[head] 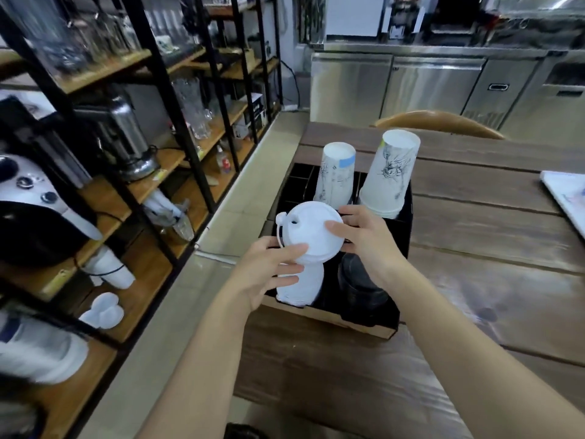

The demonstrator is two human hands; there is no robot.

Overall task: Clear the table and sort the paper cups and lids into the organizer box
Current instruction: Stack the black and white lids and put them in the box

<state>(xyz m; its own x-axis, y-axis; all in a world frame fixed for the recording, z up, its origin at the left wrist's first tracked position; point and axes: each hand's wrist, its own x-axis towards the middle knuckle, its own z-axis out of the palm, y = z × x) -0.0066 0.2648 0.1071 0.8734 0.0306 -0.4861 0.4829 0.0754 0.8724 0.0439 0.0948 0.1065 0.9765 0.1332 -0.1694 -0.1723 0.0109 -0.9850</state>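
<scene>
A black organizer box (392,321) with a brown base sits at the left end of the wooden table (474,280). Two stacks of upside-down white paper cups stand in its far compartments: a narrow stack (336,175) and a wider stack (391,172), both with ink drawings. A stack of white lids (302,285) fills the near left compartment and a stack of black lids (361,280) the near right one. My left hand (269,270) and my right hand (364,236) both grip the top white lid (308,229), tilted, above the white stack.
A white sheet or board (566,198) lies at the table's right edge. A wooden chair back (440,122) stands behind the table. Black metal shelves (126,172) with glassware, machines and cups run along the left, across a tiled aisle. Steel counters line the back.
</scene>
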